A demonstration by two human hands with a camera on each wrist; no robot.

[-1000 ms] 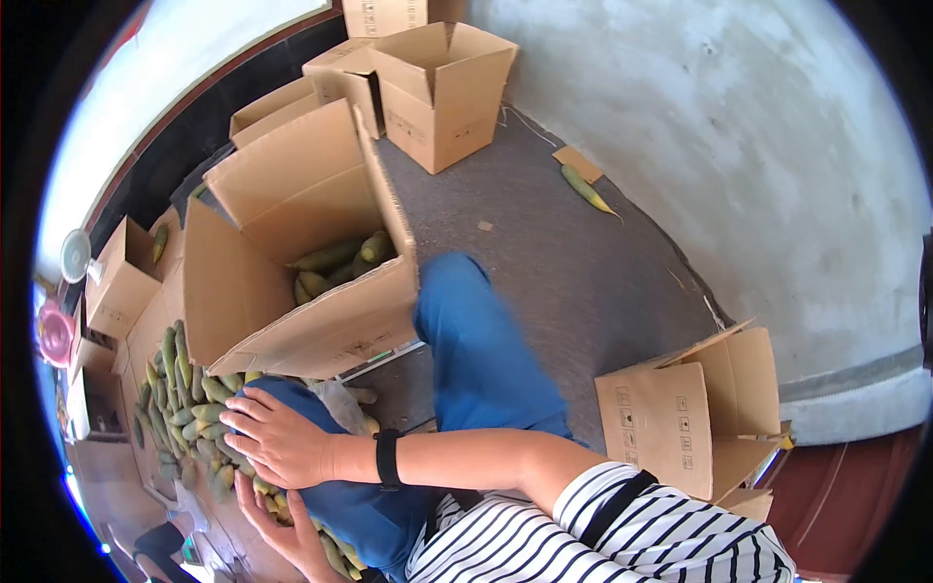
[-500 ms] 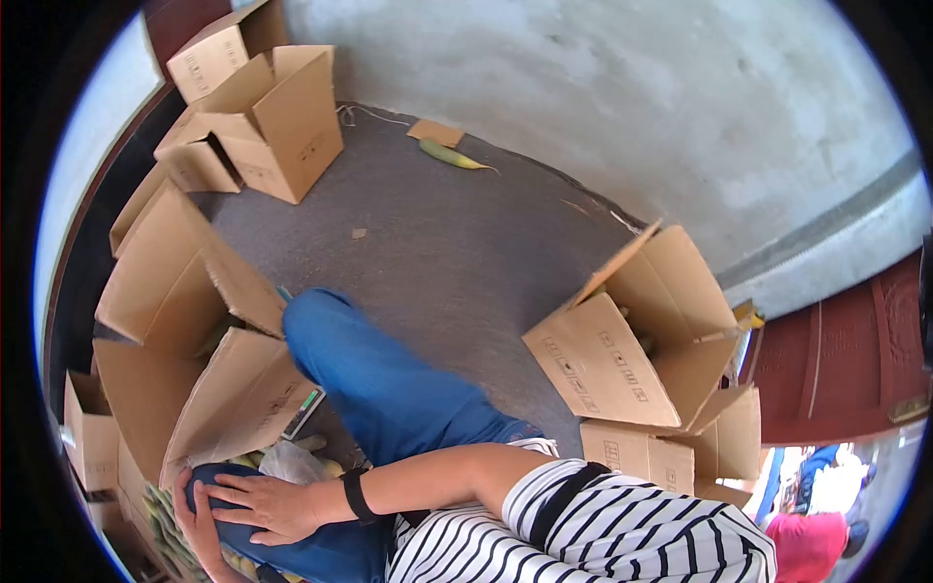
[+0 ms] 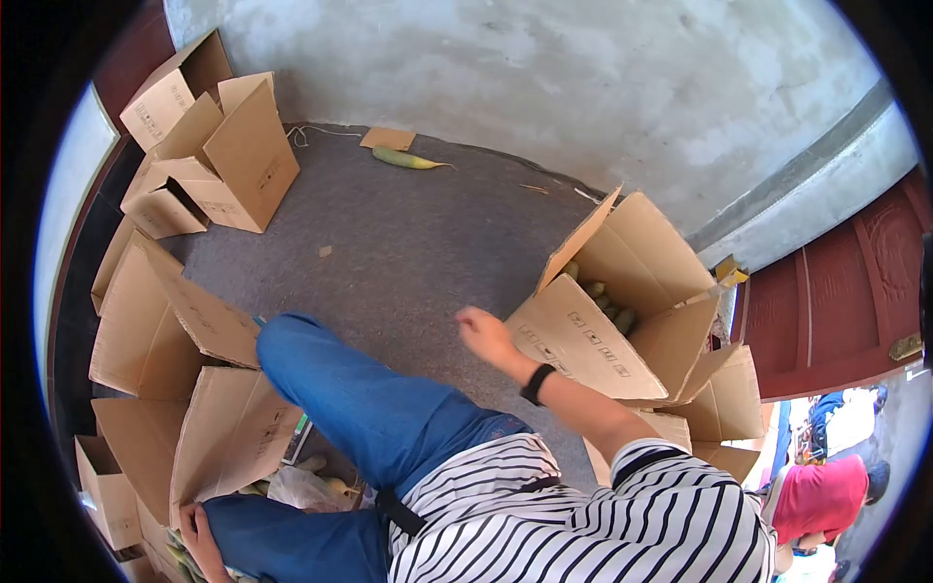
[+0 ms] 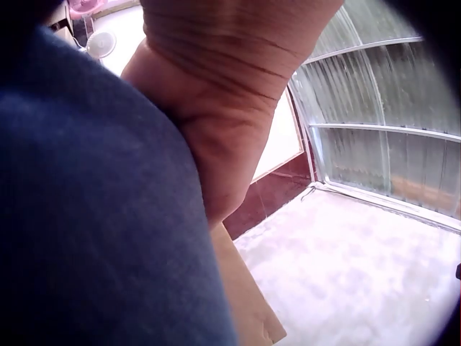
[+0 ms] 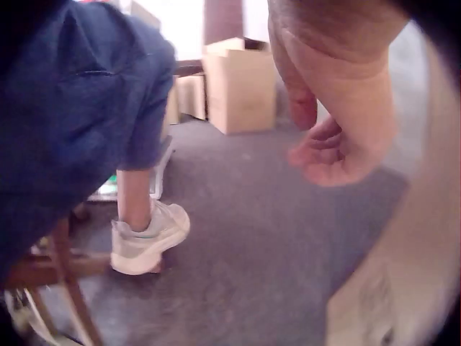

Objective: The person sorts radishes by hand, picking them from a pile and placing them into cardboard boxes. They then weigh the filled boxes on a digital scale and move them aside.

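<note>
My left hand (image 3: pixel 199 542) rests on the blue-trousered left knee (image 3: pixel 262 530); in the left wrist view its wrist and palm heel (image 4: pixel 227 130) lie against the cloth and the fingers are hidden. My right hand (image 3: pixel 489 337) is in the air over the dark floor, beside an open carton (image 3: pixel 583 340) on the right. In the right wrist view the fingers (image 5: pixel 324 169) hang loosely curled with nothing in them. Several green gourd-like vegetables (image 3: pixel 622 319) lie inside that carton. Another open carton (image 3: pixel 233 428) stands at the left knee, its contents hidden.
One long green-yellow vegetable (image 3: pixel 408 158) lies on the floor by the wall, near a cardboard scrap (image 3: pixel 387 138). Empty-looking cartons (image 3: pixel 248 155) are stacked at the back left. A wooden stool (image 5: pixel 61 267) is under the seated person. Someone in a red shirt (image 3: pixel 821 496) is behind on the right.
The head view has swung right, bringing the right carton and its vegetables into sight. My right hand has lifted off the left knee and moved right over the floor; the left hand stays on the knee.
</note>
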